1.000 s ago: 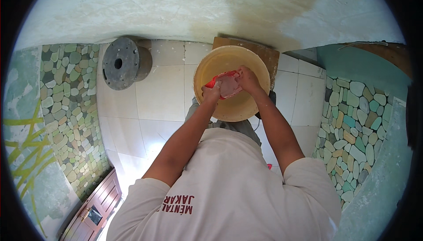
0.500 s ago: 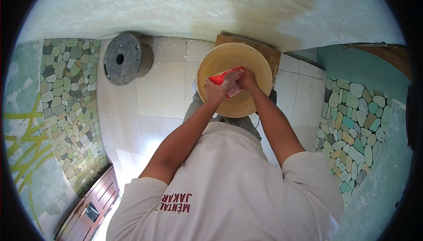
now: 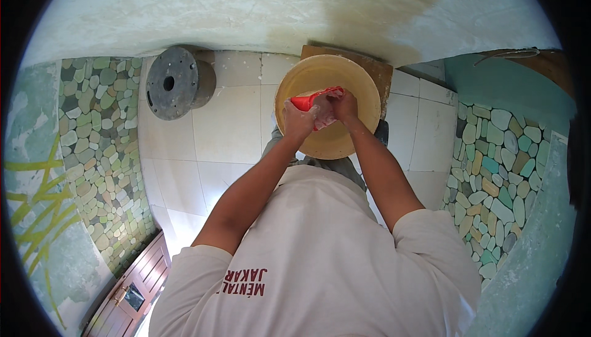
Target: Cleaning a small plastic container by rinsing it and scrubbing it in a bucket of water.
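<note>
Over a round yellowish tub (image 3: 329,147), both my hands grip a red piece (image 3: 301,102) smeared with pale, wet-looking paste. It looks like thin plastic, but its exact kind does not show. My left hand (image 3: 299,121) is closed on its left side, with whitish smears on the thumb. At its upper right edge, my right hand (image 3: 345,107) has its fingers curled and pressed against it. The fingertips of both hands are partly hidden. The tub stands in front of my legs, and its bottom is partly covered by my hands and the red piece.
Behind the tub, a brown board (image 3: 384,84) rests close to the pale wall (image 3: 246,14). A grey drum-shaped object (image 3: 178,84) stands to the left on the tiled floor (image 3: 228,128). Pebble-patterned surfaces (image 3: 101,152) flank both sides. A brown door (image 3: 132,294) shows at lower left.
Both hands keep hold of the red piece, which has tilted a little; its right end sits slightly higher. The whole view has shifted slightly.
</note>
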The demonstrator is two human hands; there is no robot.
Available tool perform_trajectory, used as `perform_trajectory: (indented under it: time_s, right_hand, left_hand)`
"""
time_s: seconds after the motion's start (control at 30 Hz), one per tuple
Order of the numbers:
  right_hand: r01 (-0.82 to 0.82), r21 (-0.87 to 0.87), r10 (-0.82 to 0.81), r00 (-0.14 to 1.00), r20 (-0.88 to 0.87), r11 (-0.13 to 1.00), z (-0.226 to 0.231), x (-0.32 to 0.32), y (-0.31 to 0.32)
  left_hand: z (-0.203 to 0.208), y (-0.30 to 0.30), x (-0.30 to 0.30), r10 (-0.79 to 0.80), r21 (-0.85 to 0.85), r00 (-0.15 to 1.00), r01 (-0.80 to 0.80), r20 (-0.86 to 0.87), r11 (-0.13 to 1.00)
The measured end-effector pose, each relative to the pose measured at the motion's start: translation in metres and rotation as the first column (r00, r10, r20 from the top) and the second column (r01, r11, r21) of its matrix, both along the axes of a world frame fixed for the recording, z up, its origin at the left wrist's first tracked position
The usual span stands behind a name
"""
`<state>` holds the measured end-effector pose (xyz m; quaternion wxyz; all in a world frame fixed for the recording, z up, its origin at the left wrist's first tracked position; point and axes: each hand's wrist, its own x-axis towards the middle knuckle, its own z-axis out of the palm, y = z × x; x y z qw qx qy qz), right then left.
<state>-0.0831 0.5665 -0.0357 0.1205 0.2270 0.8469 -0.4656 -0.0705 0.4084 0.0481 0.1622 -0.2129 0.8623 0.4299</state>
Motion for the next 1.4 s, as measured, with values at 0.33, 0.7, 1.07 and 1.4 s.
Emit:
perform_trajectory:
  time_s: [0.33, 0.7, 1.07, 1.4]
  right_hand:
    - [0.021, -0.043, -0.023, 0.998, -0.056, 0.999, -0.008, 0.000, 0.005]
    - [0.144, 0.080, -0.145, 0.989, 0.013, 0.986, 0.006, -0.014, 0.002]
    - [0.195, -0.033, -0.198, 0.965, -0.170, 0.980, 0.017, -0.016, 0.000]
    - [0.064, -0.145, -0.108, 0.943, -0.315, 0.987, 0.013, -0.008, 0.019]
  left_hand:
    - [0.008, -0.003, -0.013, 0.029, 0.177, 0.999, -0.035, 0.038, 0.984]
    - [0.016, 0.016, -0.004, -0.026, 0.004, 0.991, 0.027, -0.128, 1.000]
    - [0.021, 0.008, -0.025, 0.000, 0.150, 0.996, 0.013, -0.085, 0.989]
    - [0.026, 0.011, -0.030, 0.029, 0.161, 0.998, -0.019, -0.058, 0.987]
